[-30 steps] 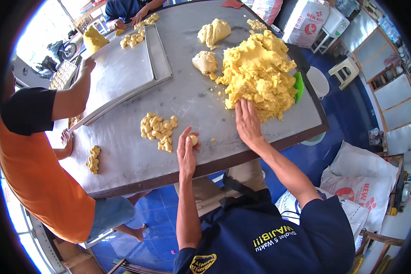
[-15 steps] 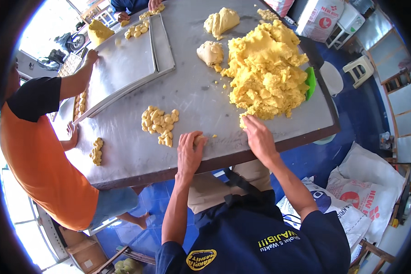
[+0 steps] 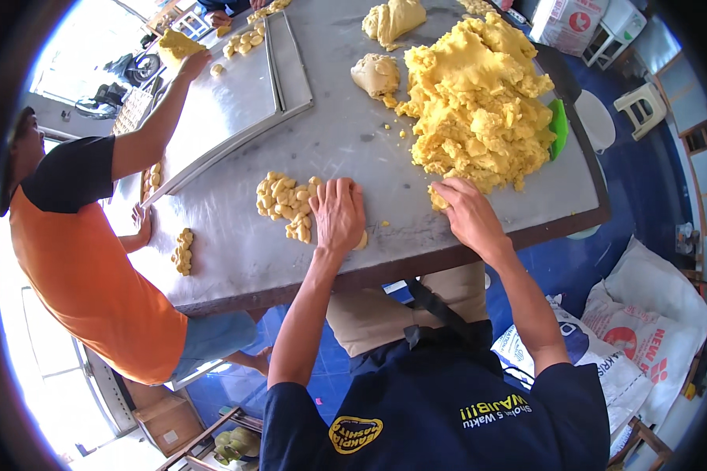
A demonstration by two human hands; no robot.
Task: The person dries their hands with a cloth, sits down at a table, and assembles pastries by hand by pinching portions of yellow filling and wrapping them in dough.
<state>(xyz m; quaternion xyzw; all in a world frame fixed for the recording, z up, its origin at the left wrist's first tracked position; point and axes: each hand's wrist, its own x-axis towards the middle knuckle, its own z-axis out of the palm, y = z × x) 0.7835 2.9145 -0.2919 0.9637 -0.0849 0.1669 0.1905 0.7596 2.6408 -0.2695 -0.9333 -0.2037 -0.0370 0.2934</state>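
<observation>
My left hand (image 3: 339,216) lies palm down on the metal table (image 3: 236,263), fingers stretched forward. A pale dough piece (image 3: 362,240) shows from under the heel of its palm. Just left of it is a heap of small dough pieces (image 3: 281,196). The fingers of my right hand (image 3: 474,218) are bent around a small lump of yellow paste (image 3: 437,198), at the near edge of a large crumbly mound of yellow paste (image 3: 479,102). A green scraper (image 3: 558,129) is stuck against the mound's right side.
Two bigger dough lumps (image 3: 375,76) sit beyond my hands. At the left, a person in an orange shirt (image 3: 94,275) reaches over a raised metal sheet (image 3: 228,86) toward a yellow lump (image 3: 178,47). A short row of dough pieces (image 3: 182,252) lies near them. Sacks (image 3: 636,337) stand behind right.
My left hand has slid forward over the dough piece and flattened out. My right hand stays at the paste lump. The person at left has stretched an arm to the yellow lump.
</observation>
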